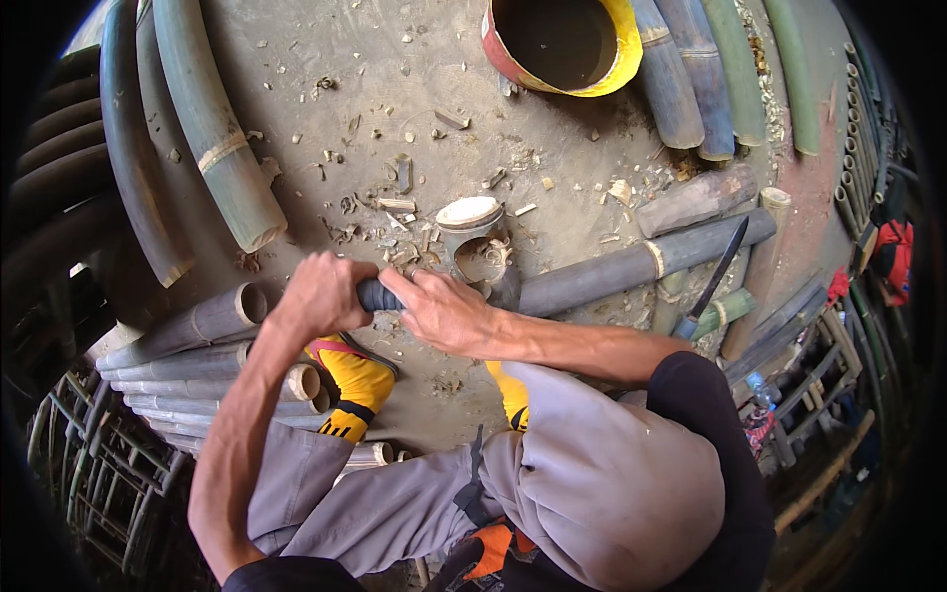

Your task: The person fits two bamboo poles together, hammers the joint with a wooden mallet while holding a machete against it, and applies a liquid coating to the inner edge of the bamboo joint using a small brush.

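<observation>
Grey trouser knees (592, 474) fill the near foreground, and just beyond them both hands grip one dark bamboo pole (612, 268) that lies across the dusty ground from left to right. On the left hand (321, 293) the fingers are curled tight around the pole's near end, and the right hand (444, 311) sits just beside it with its fingers wrapped over the same pole, so only a short dark stretch shows between the two. Touching the pole on its far side stands a short cut bamboo stump (476, 237), upright, with a pale top face and a notch opened in its side. Yellow-and-black shoes (352, 380) rest on the ground under the hands, near a bundle of pale bamboo tubes (212, 350) lying to the left. Wood chips (395, 202) are scattered beyond the stump. Farther right a long dark blade (712, 281) lies across the bamboo there. At the far edge sits a round drum with a yellow rim (562, 44), flanked by thick green bamboo culms (212, 128) on the left.
</observation>
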The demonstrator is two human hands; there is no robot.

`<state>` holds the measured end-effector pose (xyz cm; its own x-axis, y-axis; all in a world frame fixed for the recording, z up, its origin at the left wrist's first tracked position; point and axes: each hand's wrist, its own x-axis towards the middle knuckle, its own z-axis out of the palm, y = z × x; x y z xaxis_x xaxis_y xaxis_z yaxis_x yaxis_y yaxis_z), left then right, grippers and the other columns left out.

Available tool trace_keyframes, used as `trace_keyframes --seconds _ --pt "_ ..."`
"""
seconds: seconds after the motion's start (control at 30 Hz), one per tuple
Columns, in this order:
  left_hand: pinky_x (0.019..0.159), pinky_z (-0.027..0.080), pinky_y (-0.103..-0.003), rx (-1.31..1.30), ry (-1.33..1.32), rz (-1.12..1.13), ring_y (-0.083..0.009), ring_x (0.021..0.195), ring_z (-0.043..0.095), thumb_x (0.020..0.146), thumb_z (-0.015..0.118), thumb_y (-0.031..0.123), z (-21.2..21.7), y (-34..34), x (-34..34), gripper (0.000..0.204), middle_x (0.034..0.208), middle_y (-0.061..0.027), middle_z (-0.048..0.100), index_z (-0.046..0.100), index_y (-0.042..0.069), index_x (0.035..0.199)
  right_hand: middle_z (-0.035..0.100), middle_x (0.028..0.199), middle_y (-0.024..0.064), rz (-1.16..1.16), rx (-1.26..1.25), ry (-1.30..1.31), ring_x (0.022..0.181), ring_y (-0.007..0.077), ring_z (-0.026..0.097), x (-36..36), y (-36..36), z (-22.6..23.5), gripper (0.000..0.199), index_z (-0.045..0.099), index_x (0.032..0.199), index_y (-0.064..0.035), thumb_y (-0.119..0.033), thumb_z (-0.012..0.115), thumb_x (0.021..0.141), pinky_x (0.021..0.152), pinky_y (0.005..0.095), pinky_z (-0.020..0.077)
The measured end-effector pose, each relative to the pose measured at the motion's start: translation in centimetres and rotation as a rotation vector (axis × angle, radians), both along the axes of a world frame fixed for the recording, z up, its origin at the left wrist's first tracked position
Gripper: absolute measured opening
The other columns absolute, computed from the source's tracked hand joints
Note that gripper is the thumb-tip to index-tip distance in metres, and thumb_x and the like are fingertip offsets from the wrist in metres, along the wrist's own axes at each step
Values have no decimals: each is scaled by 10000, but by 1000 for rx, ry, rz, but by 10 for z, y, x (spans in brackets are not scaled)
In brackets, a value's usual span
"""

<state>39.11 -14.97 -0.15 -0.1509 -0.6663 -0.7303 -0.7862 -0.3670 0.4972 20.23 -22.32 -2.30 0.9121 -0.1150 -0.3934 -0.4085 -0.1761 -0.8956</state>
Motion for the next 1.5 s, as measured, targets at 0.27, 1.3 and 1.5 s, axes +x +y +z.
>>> trace_keyframes --seconds 0.27,1.3,1.5 --pt "692 562 -424 175 122 784 -353 666 674 640 744 195 16 83 -149 422 734 -198 674 630 51 1020 616 723 162 785 -121 -8 686 370 656 -38 -12 4 337 533 1006 -59 -93 646 690 567 457 526" --pt "681 516 -361 -227 198 1373 -221 728 626 752 744 221 38 28 -239 430 841 -152 641 573 -17 1067 550 1166 175 -498 -141 -126 1080 299 545 -111 -46 85 616 485 1239 20 -172 747 716 946 383 440" --pt "697 494 -325 -580 285 943 -219 816 585 760 722 158 32 19 -246 389 993 -142 589 588 -5 1086 638 811 96 -725 102 177 737 180 616 -152 -40 41 311 530 1036 -2 -112 636 765 711 348 495"
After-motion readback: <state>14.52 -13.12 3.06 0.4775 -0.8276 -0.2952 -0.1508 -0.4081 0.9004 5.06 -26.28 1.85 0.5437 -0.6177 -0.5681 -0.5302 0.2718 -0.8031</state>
